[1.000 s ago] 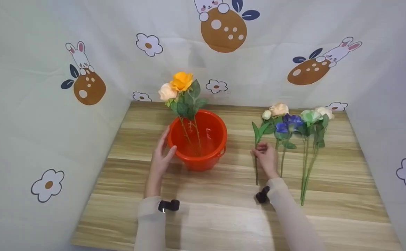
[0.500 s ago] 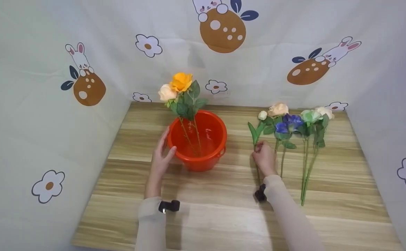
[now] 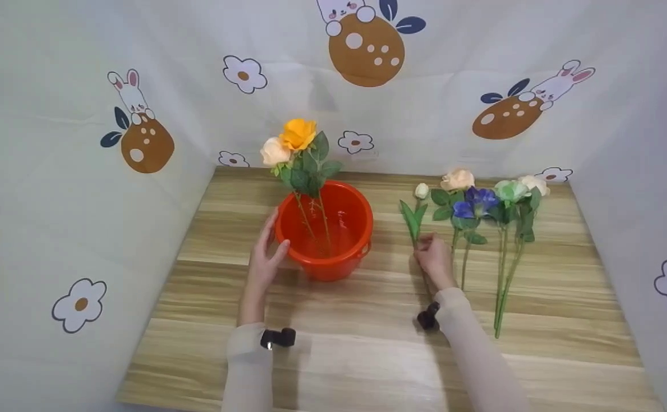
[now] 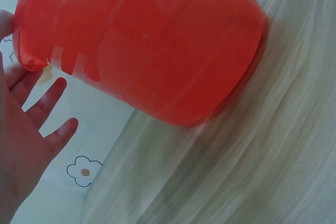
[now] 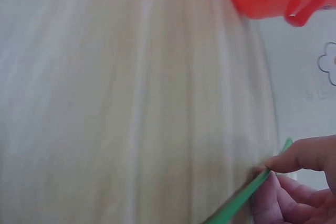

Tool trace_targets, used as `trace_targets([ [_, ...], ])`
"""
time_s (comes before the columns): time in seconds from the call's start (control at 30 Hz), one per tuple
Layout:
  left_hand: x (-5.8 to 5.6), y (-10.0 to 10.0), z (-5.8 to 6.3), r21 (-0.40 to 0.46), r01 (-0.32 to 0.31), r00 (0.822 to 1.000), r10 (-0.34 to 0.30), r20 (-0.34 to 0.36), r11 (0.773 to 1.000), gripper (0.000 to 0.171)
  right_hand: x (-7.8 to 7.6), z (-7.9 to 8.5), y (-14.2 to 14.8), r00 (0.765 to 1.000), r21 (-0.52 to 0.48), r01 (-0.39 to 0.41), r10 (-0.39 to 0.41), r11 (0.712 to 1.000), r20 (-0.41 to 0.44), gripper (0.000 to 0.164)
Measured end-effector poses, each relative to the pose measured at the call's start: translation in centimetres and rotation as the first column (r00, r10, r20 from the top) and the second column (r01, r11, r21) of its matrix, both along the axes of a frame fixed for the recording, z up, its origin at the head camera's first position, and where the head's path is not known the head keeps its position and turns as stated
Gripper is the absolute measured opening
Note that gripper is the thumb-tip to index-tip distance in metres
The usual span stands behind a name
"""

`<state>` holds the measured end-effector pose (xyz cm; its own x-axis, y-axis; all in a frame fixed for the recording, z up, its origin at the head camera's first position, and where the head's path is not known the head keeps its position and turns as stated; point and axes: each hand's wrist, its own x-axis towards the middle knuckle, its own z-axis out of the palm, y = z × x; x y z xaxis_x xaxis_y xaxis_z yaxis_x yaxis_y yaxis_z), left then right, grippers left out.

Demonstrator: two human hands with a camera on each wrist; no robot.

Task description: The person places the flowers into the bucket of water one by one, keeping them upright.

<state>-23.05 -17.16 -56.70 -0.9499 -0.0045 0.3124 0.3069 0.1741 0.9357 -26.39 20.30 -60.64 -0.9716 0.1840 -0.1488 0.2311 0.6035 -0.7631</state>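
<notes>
Your right hand (image 3: 436, 260) is pinching the stem of the white-budded flower (image 3: 411, 222) between thumb and fingers, just below its leaves, with the fingers curled in around it. The bud is pointing toward the far edge of the table (image 3: 362, 355), and the lower stem is running back beneath your wrist toward the near edge. You are holding this flower right of the table's middle, between the bucket (image 3: 328, 270) and the other flowers; whether its stem is touching the wood, I cannot tell.

Your left hand (image 3: 263, 263) is resting against the left side of the bucket's rim, fingers long and loosely spread, thumb standing apart from them. It is touching the bucket without curling round it; in the left wrist view two fingertips are standing clear of the wall.

The red bucket is standing upright, left of centre and closer to the far edge than the near one. Inside it, an orange rose (image 3: 299, 134) and a pale peach rose (image 3: 276, 151) are leaning together, their heads rising above the rim toward the far left corner.

Past your right hand, a peach flower (image 3: 457, 179), a purple flower (image 3: 475, 203), a green flower (image 3: 511, 191) and a cream flower (image 3: 535, 184) are lying side by side, heads toward the far right corner, stems pointing at the near edge. Behind the far edge, a rabbit-print cloth (image 3: 425, 114) is hanging.
</notes>
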Motion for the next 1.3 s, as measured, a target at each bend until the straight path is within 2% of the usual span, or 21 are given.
trace_targets([
  [0.1, 0.0, 0.0, -0.2, -0.001, 0.002, 1.0, -0.002, 0.006, 1.0, 0.066, 0.1, 0.1, 0.1, 0.999, -0.103, 0.004, 0.001, 0.995, 0.042, 0.032],
  [0.2, 0.0, 0.0, -0.2, -0.002, 0.005, 1.0, -0.005, 0.02, 1.0, 0.067, 0.0, 0.0, 0.2, 0.996, -0.238, 0.021, 0.0, 0.971, 0.086, 0.028],
  [0.3, 0.1, 0.1, 0.2, 0.003, 0.012, 0.999, -0.012, 0.038, 1.0, 0.066, 0.0, 0.1, 0.2, 0.991, -0.381, 0.056, -0.006, 0.923, 0.133, 0.03],
  [0.43, 1.0, 0.4, 1.9, 0.003, 0.026, 0.998, -0.026, 0.053, 1.0, 0.065, 0.0, 0.4, 0.2, 0.985, -0.511, 0.094, -0.005, 0.854, 0.174, 0.037],
  [0.53, 1.4, 0.6, 2.9, 0.012, 0.028, 0.998, -0.029, 0.056, 1.0, 0.064, 0.0, 0.9, 0.1, 0.983, -0.541, 0.104, -0.003, 0.834, 0.184, 0.039],
  [0.63, 1.5, 0.7, 3.1, 0.024, 0.025, 0.998, -0.026, 0.055, 0.999, 0.064, 0.1, 1.6, 0.1, 0.984, -0.54, 0.104, -0.009, 0.835, 0.176, 0.041],
  [0.7, 1.5, 0.7, 3.0, 0.034, 0.025, 0.998, -0.027, 0.059, 0.999, 0.064, 0.1, 2.1, 0.1, 0.987, -0.539, 0.102, -0.016, 0.836, 0.162, 0.04],
  [0.93, 1.4, 0.7, 2.8, 0.032, 0.028, 0.999, -0.029, 0.025, 0.999, 0.064, 0.2, 4.1, 0.0, 0.999, -0.626, 0.047, -0.036, 0.778, 0.03, 0.039],
  [1.07, 1.4, 0.7, 2.9, 0.037, 0.027, 0.999, -0.028, 0.026, 0.999, 0.063, 0.2, 5.7, -0.1, 0.999, -0.628, 0.026, -0.041, 0.778, -0.009, 0.038],
  [1.3, 1.3, 0.6, 2.9, 0.036, 0.029, 0.999, -0.031, 0.04, 0.999, 0.064, 0.1, 8.7, -0.6, 0.997, -0.654, -0.026, -0.026, 0.756, -0.069, 0.037],
])
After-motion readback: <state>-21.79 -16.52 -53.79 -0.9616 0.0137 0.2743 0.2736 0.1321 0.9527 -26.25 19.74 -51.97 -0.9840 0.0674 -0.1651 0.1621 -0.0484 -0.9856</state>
